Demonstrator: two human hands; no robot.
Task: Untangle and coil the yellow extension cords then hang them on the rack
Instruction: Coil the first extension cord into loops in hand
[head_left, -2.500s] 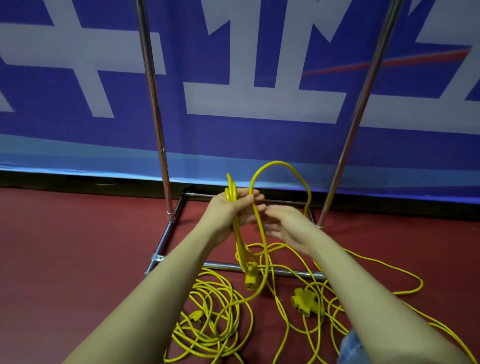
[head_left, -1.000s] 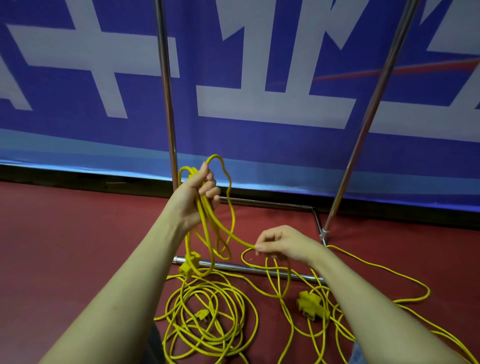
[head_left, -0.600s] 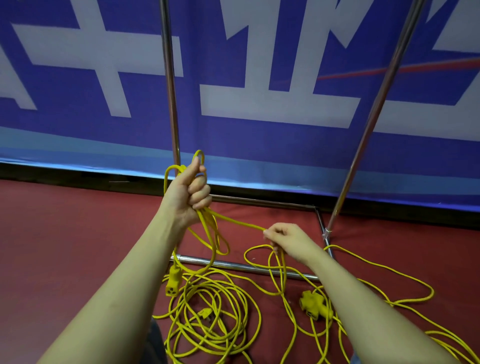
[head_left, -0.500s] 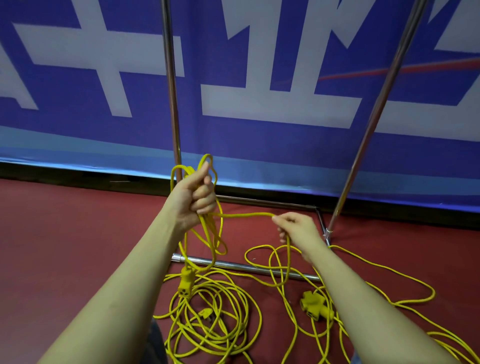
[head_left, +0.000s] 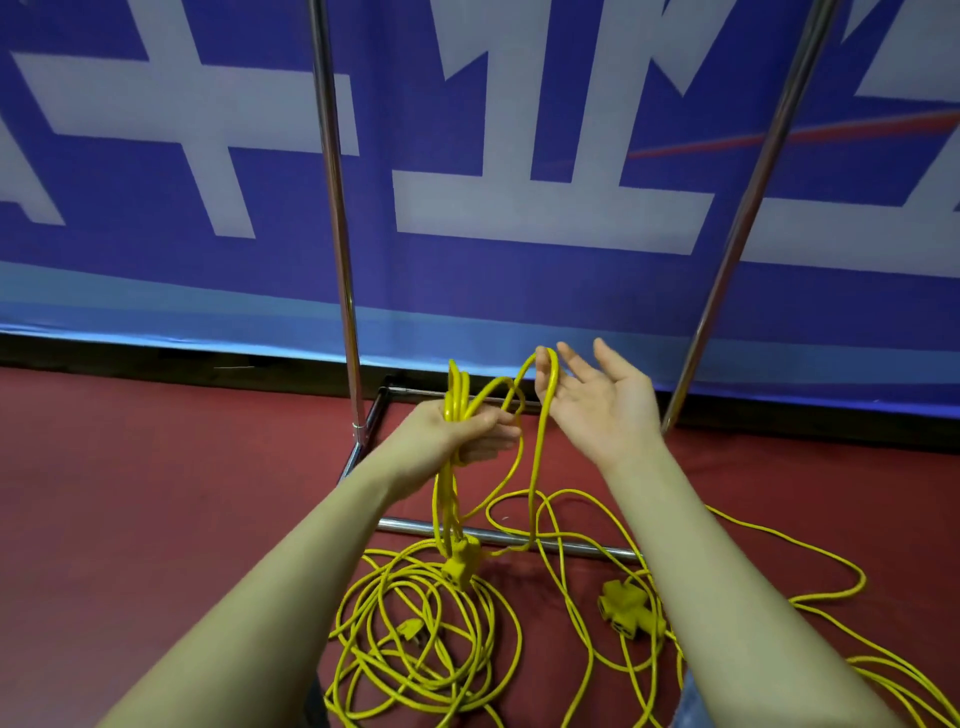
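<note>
Large white strokes of lettering are seen on the blue banner (head_left: 519, 270) behind the rack, but only parts of the characters are in view and they cannot be read.

A bundle of gathered loops of yellow extension cord (head_left: 451, 467) is gripped by the left hand (head_left: 457, 434), the fingers being curled round it; the loops stick up above the fist and hang below it, ending at a yellow socket block (head_left: 460, 564) that dangles just above the floor. The right hand (head_left: 597, 402) is held wide, palm up with fingers spread, and a single loop of the cord is draped over its index finger, one side running across to the left hand and the other dropping to the floor.

A loose coil of yellow cord (head_left: 421, 649) with a yellow plug (head_left: 410, 627) inside it lies on the red floor (head_left: 156, 493), in front of the base bar of the chrome rack (head_left: 337, 208). A yellow multi-outlet socket (head_left: 628, 613) lies to the right among further tangled cord (head_left: 810, 592), which trails off toward the right edge. The two uprights of the rack are seen rising out of view.
</note>
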